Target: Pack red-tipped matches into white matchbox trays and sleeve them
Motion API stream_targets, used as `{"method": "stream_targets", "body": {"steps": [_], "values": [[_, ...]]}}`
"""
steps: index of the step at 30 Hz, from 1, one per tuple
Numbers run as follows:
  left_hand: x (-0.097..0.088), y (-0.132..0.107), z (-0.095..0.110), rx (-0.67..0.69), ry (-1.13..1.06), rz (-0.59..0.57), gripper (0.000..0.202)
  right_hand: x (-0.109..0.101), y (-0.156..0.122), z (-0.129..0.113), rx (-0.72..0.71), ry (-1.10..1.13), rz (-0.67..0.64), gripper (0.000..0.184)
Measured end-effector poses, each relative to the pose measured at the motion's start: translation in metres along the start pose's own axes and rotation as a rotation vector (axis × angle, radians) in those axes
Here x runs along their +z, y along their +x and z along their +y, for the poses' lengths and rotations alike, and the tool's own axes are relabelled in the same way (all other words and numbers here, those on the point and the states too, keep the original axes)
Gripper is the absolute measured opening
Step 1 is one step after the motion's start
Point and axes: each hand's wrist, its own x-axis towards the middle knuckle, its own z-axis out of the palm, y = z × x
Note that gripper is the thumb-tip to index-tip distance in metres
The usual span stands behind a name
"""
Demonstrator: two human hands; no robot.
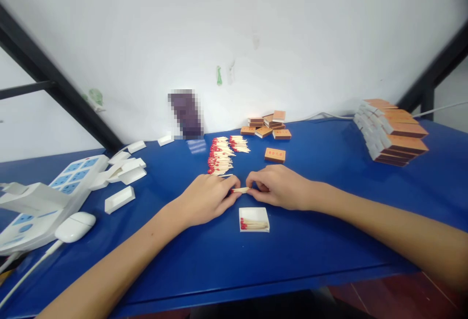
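Observation:
Between my two hands lies a small bunch of matches [240, 190], red heads to the left. My left hand [208, 197] pinches the head end, and my right hand [280, 187] pinches the plain end. Just below them on the blue table sits a white matchbox tray [254, 212], with matches [255, 224] along its near side. Beyond my left hand is a large pile of loose matches [220, 155], and a smaller pile [239, 144] lies beside it. A closed orange matchbox [275, 155] rests past my right hand.
Several matchboxes [270, 123] are heaped by the wall, and a tall stack of matchboxes [397, 133] stands at the right. On the left are empty white trays [120, 200], a power strip [73, 175] and a white mouse-shaped device [75, 227] with a cable. A pixelated dark object [187, 114] leans on the wall.

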Motion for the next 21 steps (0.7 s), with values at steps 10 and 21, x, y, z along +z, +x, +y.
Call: {"method": "stream_targets", "body": {"steps": [10,21], "values": [[0.0,0.0004,0.0016,-0.009,0.065,-0.012,0.026,0.0047,-0.0036,-0.0051,0.018,-0.011,0.075,0.014],[0.0012,0.0014,0.0025,-0.027,0.097,-0.016,0.031,0.01,-0.0025,-0.0015,-0.042,-0.046,0.119,0.019]]}}
